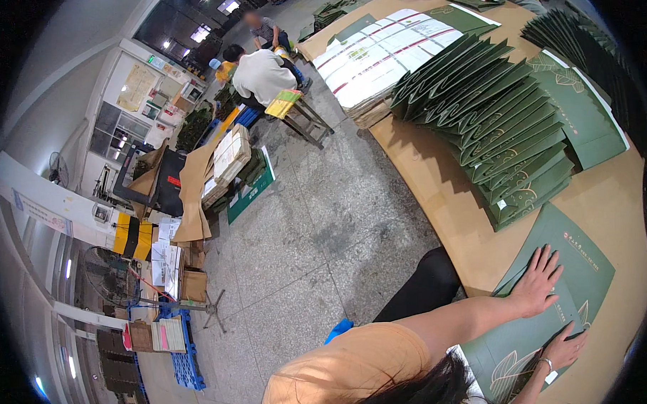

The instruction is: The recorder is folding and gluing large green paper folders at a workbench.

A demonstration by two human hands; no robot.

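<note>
A flat dark green paper bag with pale gold print lies on the table near me, and a second green panel with a gold leaf drawing shows closer to my body. I cannot tell whether the two are one piece. My left hand rests on the green paper with its fingers spread. Nearer to me, my right hand, with a bracelet at the wrist, lies on it too, fingers stretched out. Just beyond stands a leaning row of folded green paper bags, apart from both hands.
The tan table curves away ahead. On it are a strapped stack of white printed sheets, a flat green bag and dark bags at the right. Across the floor are a stool, seated people, cartons and a fan.
</note>
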